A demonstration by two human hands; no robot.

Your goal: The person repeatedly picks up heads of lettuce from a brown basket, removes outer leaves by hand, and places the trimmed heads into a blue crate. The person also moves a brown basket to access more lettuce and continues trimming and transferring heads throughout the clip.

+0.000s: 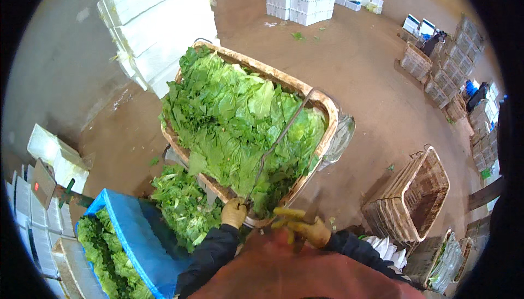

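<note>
A large crate (262, 64) with a worn, pale rim stands before me, heaped with green leafy lettuce (229, 110). Across the heap runs a dark cord (282, 133), from the far right rim to the near corner. My left hand (234, 213), in a yellowish glove, grips the cord's near end at that corner. To its right, my gloved right hand (307, 227) is beside the near rim, with a dark blade-like tool (314, 207) in its fingers. Blur hides the tool's exact shape. A reddish apron (282, 270) covers my front.
Loose leaves (184, 200) lie left of the crate, by a blue-lined container (135, 233) of lettuce. White foam boxes (163, 20) rise behind. Nested empty crates (393, 204) lean at right. Stacked crates (454, 69) and people (434, 45) are farther right.
</note>
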